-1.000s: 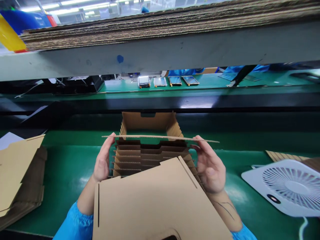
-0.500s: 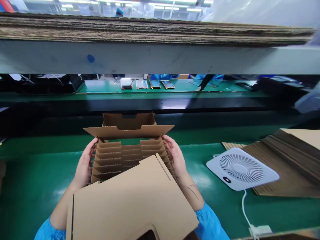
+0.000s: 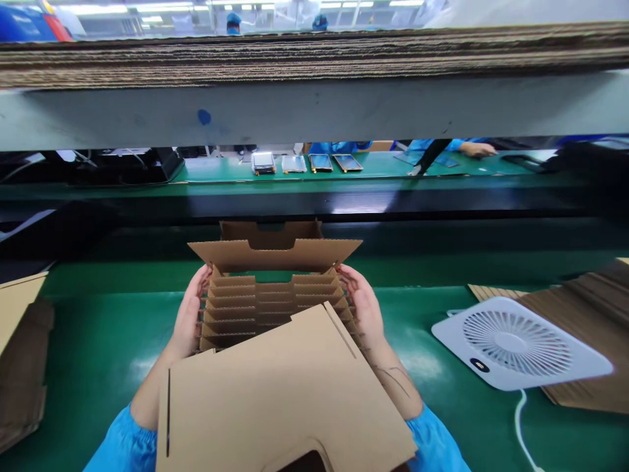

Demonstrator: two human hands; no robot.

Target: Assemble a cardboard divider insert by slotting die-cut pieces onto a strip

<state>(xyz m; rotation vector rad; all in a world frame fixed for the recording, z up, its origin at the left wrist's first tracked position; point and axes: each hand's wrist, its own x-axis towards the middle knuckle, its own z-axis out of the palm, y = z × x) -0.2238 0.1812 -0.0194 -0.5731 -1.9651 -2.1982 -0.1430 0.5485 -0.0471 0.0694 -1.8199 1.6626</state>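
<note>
A cardboard divider [image 3: 274,307] with several parallel slotted slats stands in front of me on the green work surface. My left hand [image 3: 189,318] presses along its left side, fingers curled against the slat ends. On the opposite side my right hand [image 3: 364,308] holds it the same way, so the divider sits between both palms. Behind the slats rises a notched cardboard flap [image 3: 275,255], tilted outward. A large flat cardboard panel [image 3: 280,393] with a rounded cut-out covers the near part and hides some of the slats and my forearms.
To the right a white fan [image 3: 521,344] with a cable leans over stacked cardboard [image 3: 590,328]. More folded cardboard [image 3: 22,360] lies at the left edge. A grey shelf beam [image 3: 314,111] carrying cardboard sheets [image 3: 314,59] crosses above. Beyond are small screens [image 3: 321,163] and a co-worker's hand [image 3: 477,149].
The whole view has swung left, so everything appears farther right. Both hands keep their hold on the divider with little visible change. A co-worker's hand now shows at the back right.
</note>
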